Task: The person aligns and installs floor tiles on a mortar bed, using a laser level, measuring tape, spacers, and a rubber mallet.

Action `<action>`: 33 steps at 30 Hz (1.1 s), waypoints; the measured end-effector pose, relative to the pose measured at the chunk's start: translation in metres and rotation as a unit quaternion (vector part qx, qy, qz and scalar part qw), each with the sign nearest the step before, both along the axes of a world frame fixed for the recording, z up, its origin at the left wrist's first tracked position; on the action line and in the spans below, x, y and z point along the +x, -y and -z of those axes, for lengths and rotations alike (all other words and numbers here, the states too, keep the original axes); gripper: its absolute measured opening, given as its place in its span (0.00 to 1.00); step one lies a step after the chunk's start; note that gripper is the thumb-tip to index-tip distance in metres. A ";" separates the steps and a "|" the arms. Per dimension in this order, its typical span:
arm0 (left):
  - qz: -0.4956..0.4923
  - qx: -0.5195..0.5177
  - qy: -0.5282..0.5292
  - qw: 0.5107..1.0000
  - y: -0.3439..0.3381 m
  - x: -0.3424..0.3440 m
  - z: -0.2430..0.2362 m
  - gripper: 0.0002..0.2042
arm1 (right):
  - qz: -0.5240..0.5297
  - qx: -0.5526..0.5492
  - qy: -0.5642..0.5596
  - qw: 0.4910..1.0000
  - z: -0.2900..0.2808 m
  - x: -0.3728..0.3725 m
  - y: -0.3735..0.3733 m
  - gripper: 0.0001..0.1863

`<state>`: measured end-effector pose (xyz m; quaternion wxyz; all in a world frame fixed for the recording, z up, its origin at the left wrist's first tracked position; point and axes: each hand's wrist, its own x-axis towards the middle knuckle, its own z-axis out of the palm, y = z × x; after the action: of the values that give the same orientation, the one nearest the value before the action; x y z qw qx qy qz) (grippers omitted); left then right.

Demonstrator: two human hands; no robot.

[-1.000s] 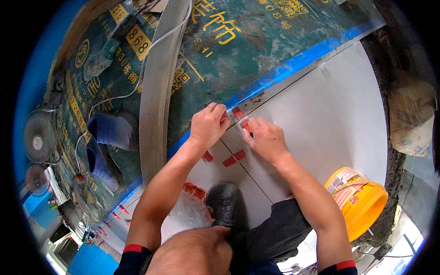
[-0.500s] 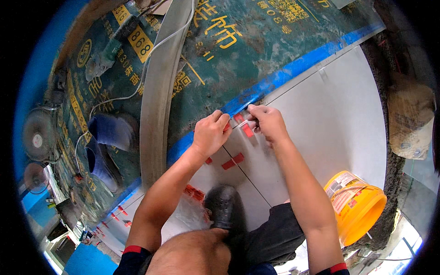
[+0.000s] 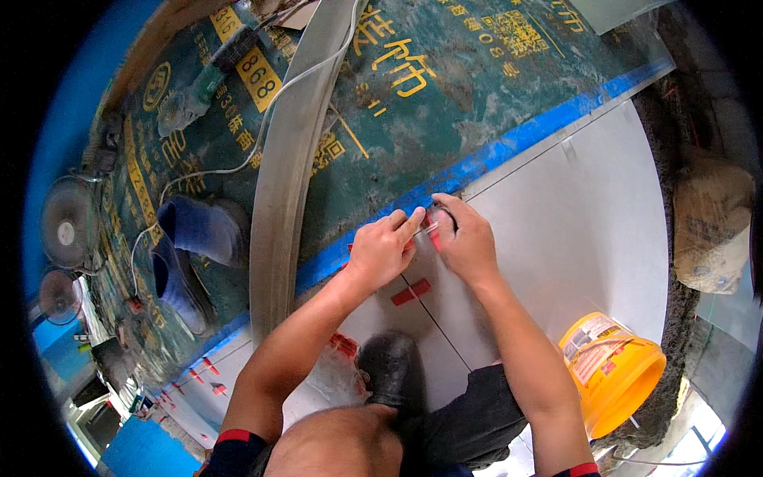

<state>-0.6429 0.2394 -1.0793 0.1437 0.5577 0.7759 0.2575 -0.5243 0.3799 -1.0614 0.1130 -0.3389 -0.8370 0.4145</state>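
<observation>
Both hands meet over the tile joint by the blue-taped edge. My left hand (image 3: 383,250) has curled fingers around a mostly hidden red tile-levelling wedge, with its index fingertip pointing toward the right hand. My right hand (image 3: 467,245) is closed over another red wedge (image 3: 436,241) and a white clip (image 3: 430,228) standing in the joint. A dark gap or object shows between its thumb and finger; I cannot tell which. Nearer me, a loose-looking red wedge (image 3: 411,292) lies across the seam of the pale tiles (image 3: 572,207).
A yellow bucket (image 3: 628,381) lies tilted at right. A clear bag with red pieces (image 3: 342,346) sits beside my dark shoe (image 3: 389,366). A long metal straightedge (image 3: 278,199), cable, blue boots (image 3: 203,230) and a power tool (image 3: 207,87) rest on the green floor sheet (image 3: 453,119).
My hands have drawn closer together. The right hand has come down over the red wedge and clip in the joint, and the left hand's index finger has extended toward it. The view has shifted slightly.
</observation>
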 end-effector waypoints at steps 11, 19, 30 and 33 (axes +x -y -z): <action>-0.054 -0.029 0.280 0.958 0.033 0.036 -0.049 0.28 | 0.105 -0.168 0.044 0.979 -0.041 0.070 0.042 0.15; -0.121 -0.120 0.634 0.755 0.039 0.072 -0.045 0.23 | -0.002 -0.334 0.032 0.942 -0.081 0.096 0.086 0.17; 0.007 -0.189 0.586 0.788 0.011 0.058 -0.055 0.16 | 0.160 -0.413 -0.045 0.895 -0.064 0.110 0.040 0.24; 0.030 -0.125 0.441 0.888 -0.013 0.053 -0.059 0.15 | 0.216 -0.431 -0.039 0.875 -0.064 0.095 0.026 0.21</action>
<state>-0.5900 0.2520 -1.0203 0.5473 0.3876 0.6413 0.3728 -0.4298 0.3538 -0.9976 0.0747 -0.5096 -0.4763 0.7126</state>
